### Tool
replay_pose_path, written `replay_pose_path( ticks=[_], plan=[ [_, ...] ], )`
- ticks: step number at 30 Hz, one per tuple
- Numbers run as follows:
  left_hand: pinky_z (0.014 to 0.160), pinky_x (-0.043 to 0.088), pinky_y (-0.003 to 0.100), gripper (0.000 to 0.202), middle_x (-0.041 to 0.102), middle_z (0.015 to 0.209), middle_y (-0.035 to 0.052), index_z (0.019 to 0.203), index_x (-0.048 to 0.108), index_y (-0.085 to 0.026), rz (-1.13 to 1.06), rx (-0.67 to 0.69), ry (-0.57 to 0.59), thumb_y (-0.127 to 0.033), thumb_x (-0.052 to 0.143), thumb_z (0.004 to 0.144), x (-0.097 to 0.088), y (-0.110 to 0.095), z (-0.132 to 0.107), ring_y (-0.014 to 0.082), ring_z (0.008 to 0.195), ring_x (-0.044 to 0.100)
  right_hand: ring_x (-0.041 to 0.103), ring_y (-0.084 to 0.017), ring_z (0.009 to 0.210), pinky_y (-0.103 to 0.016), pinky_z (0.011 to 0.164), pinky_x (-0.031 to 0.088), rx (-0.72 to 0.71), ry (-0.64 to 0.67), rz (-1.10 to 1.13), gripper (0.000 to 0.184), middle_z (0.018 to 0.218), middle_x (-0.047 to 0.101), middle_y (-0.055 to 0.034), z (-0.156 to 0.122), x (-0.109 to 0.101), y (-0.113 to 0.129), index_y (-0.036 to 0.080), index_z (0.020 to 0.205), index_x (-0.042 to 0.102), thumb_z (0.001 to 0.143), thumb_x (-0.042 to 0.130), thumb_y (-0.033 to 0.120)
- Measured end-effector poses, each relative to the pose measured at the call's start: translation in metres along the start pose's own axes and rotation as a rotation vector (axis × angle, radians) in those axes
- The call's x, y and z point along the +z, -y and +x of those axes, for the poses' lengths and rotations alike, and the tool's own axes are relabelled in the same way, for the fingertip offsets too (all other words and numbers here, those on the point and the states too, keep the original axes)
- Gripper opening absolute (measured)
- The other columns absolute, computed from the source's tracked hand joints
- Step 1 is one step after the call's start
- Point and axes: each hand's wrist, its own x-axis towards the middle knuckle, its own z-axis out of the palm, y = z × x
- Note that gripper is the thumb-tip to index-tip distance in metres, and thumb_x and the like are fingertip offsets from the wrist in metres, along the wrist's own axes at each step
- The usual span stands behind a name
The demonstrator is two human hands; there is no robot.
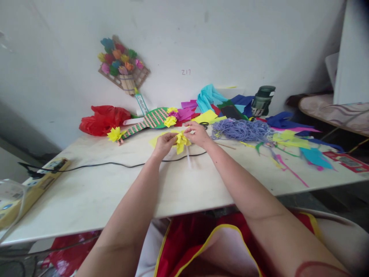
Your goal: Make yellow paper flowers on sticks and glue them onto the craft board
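Observation:
A yellow crepe paper flower (181,143) is held between my two hands above the middle of the white table. My left hand (165,145) pinches the flower's left side with its fingers closed. On the opposite side, the fingertips of my right hand (197,134) are closed on the upper right petals. A thin pale stick (188,157), blurred, points down below the flower. Flat yellow paper (155,141) lies partly behind my left hand. Just beyond sits a green lute-shaped craft (157,118) with striped decoration and yellow and purple paper flowers (170,121).
Black-handled scissors (204,125) lie behind my right hand. Purple yarn (242,129), paper scraps (317,157) and a dark green bottle (263,100) are at the right. A black cord (115,163) crosses the table from a power strip (47,179). Red plastic (103,120) lies at the back left.

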Motion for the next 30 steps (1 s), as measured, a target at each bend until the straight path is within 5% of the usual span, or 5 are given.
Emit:
replay_pose_path(
  ticks=[18, 30],
  plan=[
    [0.078, 0.057, 0.035, 0.051, 0.072, 0.077, 0.0042, 0.088, 0.072, -0.013, 0.018, -0.011, 0.0, -0.052, 0.08, 0.055, 0.0019, -0.0028, -0.0014, 0.0169, 0.074, 0.066, 0.062, -0.021, 0.104, -0.037, 0.093, 0.049, 0.005, 0.023, -0.028, 0.006, 0.108, 0.066, -0.0052, 0.0015, 0.0032, 0.0034, 0.02, 0.061, 0.067, 0.066, 0.068, 0.016],
    [0.085, 0.056, 0.039, 0.05, 0.072, 0.088, 0.0065, 0.092, 0.071, -0.014, -0.029, -0.074, 0.004, -0.048, 0.08, 0.057, -0.0013, -0.001, -0.0017, 0.0204, 0.086, 0.067, 0.061, -0.021, 0.107, -0.034, 0.083, 0.052, -0.019, 0.057, 0.011, 0.01, 0.113, 0.066, -0.0066, -0.0022, 0.0008, 0.0089, 0.019, 0.06, 0.066, 0.067, 0.064, 0.012]
  ],
)
